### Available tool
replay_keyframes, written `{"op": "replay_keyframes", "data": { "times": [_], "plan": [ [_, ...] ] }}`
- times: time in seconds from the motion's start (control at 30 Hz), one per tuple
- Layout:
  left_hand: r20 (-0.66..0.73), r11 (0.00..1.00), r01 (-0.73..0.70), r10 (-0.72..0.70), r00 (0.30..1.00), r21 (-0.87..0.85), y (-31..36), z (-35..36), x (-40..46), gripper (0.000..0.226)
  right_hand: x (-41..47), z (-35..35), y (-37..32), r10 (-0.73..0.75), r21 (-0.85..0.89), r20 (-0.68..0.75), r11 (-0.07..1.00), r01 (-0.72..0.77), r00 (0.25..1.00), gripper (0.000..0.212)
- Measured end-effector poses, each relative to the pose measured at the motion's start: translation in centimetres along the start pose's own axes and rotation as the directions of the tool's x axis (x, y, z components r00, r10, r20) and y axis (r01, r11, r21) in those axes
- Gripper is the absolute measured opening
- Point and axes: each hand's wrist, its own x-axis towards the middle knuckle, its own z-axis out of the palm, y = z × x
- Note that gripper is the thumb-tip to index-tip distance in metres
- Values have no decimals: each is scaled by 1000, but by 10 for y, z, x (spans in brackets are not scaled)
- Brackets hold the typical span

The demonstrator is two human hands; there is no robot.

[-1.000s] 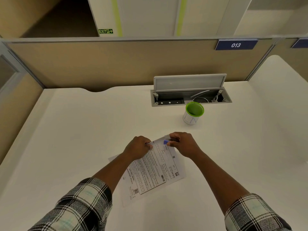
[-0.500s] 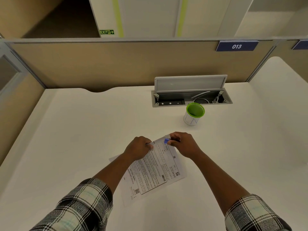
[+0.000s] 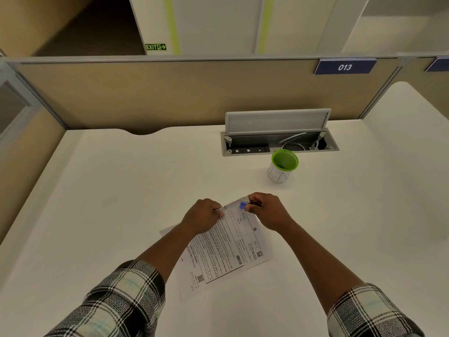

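Across the white desk (image 3: 97, 215) almost nothing has shifted in the last second. The papers (image 3: 226, 254) lie at the same slant, running from the hands down toward 6 o'clock, and the cup (image 3: 283, 166) still stands at about 1 o'clock from the hands, in front of the open cable box (image 3: 279, 142). Both hands keep their places at the sheets' far edge. That stillness suggests fine work going on at the corner, probably fastening the sheets together, and not yet finished. The left hand (image 3: 201, 215) is curled, its fingertips pinching the top edge of the papers and lifting it slightly off the desk. The right hand (image 3: 267, 212) is curled too, thumb and forefinger closed narrowly on the blue clip (image 3: 243, 205). The clip sits at the 12 o'clock corner of the papers, at 3 o'clock from the left fingertips and at the 9 o'clock side of the right hand, touching its fingertips. Whether the clip already bites the paper I cannot tell; a thin dark line beside it is too small to read.
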Motion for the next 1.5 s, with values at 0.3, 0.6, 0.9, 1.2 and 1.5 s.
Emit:
{"op": "replay_keyframes", "data": {
  "times": [0.3, 0.6, 0.9, 1.2, 1.5],
  "plan": [
    [8, 1000, 7, -7, 1000, -20, 1, -2, -1, 39, -2, 1, -1, 15, 65, -3, 998, -15, 1000, 20],
    [13, 999, 21, -21, 1000, -43, 1, -2, -3, 41, 0, 3, 2, -2, 87, -17, 996, 4, 1000, 17],
    [9, 999, 12, -11, 1000, -43, 4, -5, -5, 40, 2, -1, 7, -6, 206, -11, 978, 9, 1000, 21],
    [33, 1000, 3, -3, 999, -10, 6, -7, -8, 37, 5, -5, 10, -1, 126, 77, 992, -8, 997, 5],
    [43, 1000, -7, 6, 999, 30, 7, -8, -9, 37, 8, -8, 8, -25, 10, 99, 1000, 24, 995, 3]
  ]
}}
